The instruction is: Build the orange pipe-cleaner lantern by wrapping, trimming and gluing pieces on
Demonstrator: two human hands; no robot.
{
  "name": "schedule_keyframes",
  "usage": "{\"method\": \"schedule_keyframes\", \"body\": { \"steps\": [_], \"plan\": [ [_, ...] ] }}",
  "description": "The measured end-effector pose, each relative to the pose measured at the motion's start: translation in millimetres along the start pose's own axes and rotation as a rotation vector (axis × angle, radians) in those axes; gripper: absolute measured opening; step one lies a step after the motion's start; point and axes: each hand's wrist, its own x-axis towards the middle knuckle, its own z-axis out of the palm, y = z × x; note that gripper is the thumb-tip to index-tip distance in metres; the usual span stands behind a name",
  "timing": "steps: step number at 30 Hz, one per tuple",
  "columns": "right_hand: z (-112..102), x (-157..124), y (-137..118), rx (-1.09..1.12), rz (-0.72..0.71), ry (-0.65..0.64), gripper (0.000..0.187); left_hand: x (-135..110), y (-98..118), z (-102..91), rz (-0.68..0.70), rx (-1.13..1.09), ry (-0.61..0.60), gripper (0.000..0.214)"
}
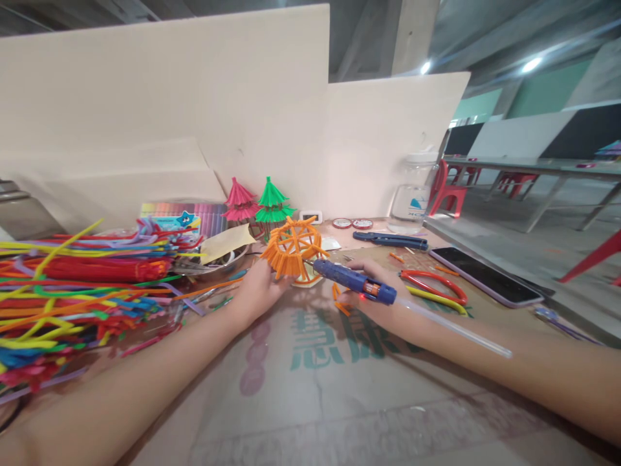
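Note:
My left hand (259, 291) is closed on the near left side of an orange pipe-cleaner frame (295, 243), a round, spoked shape with a fringe of short orange pieces. My right hand (376, 301) grips a blue hot glue gun (356, 279), its nozzle pointing left against or just beside the fringe; I cannot tell if they touch. A clear glue stick (460, 327) sticks out of the gun's back end, and a small red light glows on its side. Short orange pipe-cleaner pieces (342, 305) lie beside my right hand. Fingers of both hands are partly hidden.
Bundles of coloured pipe cleaners (82, 291) cover the left side. Behind stand a pink (239, 199) and a green tiered piece (272, 200). Red-and-yellow-handled pliers (436, 290), a phone (485, 275), dark blue-handled pliers (391, 240) and a clear jar (412, 191) are at right.

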Motion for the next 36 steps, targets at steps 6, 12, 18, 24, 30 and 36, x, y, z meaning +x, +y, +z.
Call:
{"method": "schedule_keyframes", "body": {
  "steps": [6, 12, 18, 24, 30, 36],
  "plan": [
    [0, 1, 0, 0.015, 0.018, -0.05, 0.031, 0, 2, -0.7, -0.036, -0.018, 0.023, 0.031],
    [1, 2, -2, -0.008, 0.003, -0.027, 0.03, 0, -2, 1.7, -0.076, -0.113, 0.041, 0.044],
    [-6, 14, 5, 0.027, -0.038, 0.136, 0.025, 3, -11, 3.4, -0.161, -0.261, 0.102, 0.041],
    [-23, 63, 21, -0.199, 0.038, 0.023, 0.03, 1, -13, 5.2, -0.182, -0.235, 0.109, 0.042],
    [-21, 121, 42, -0.412, 0.188, -0.084, 0.026, -1, -11, 7.4, -0.128, -0.225, 0.106, 0.049],
    [-5, 146, 76, -0.461, 0.195, -0.169, 0.027, 0, -8, 4.9, -0.136, -0.156, 0.071, 0.053]
  ]
}}
